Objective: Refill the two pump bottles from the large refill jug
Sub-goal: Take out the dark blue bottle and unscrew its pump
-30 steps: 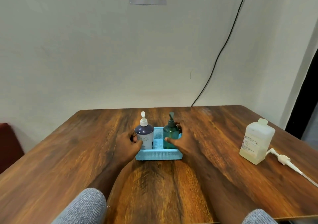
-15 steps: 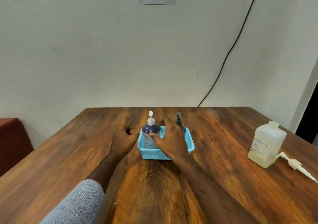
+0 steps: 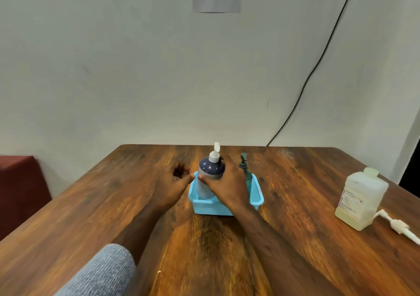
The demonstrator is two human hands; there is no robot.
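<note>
A light blue basket (image 3: 205,207) sits mid-table and holds two pump bottles. My right hand (image 3: 227,184) wraps around the dark blue bottle with the white pump (image 3: 210,167) and holds it upright at the basket's left side. The green pump bottle (image 3: 245,168) stands behind that hand, mostly hidden. My left hand (image 3: 172,183) rests against the basket's left outer edge, fingers curled, its thumb near the blue bottle. The translucent refill jug (image 3: 361,199), with pale yellow liquid low inside, stands far right.
A loose white pump with its tube (image 3: 397,225) lies on the wooden table (image 3: 91,204) beside the jug. A black cable (image 3: 306,84) runs down the wall behind. A dark red seat (image 3: 20,182) is at the left edge.
My right hand left the green bottle and closed on the dark blue one. My left hand moved off that bottle to the basket's left side. The view shifted left.
</note>
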